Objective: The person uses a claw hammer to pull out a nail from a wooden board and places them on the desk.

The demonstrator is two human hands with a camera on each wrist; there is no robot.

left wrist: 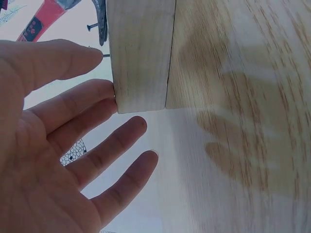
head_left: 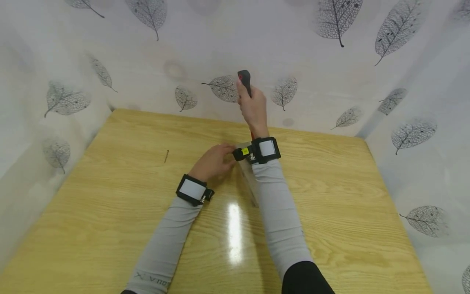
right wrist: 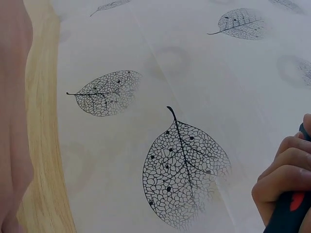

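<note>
The right hand [head_left: 255, 109] is gripping a claw hammer [head_left: 244, 80]; slipping could bruise the spread left hand [head_left: 213, 163], seemingly touching the wooden block [left wrist: 140, 58].

Lettering [head_left: 151, 279] noted on my left sleeve [head_left: 165, 241], well in from the desk's [head_left: 92, 228] left edge. Runs inverted to me: X clear, remainder resembles AQUA, uncertain. Red hammer handle [left wrist: 47, 18] bears a paw-like mark [left wrist: 33, 30]. Yellow label [head_left: 245, 151] at my right wrist: no legible characters.
</note>
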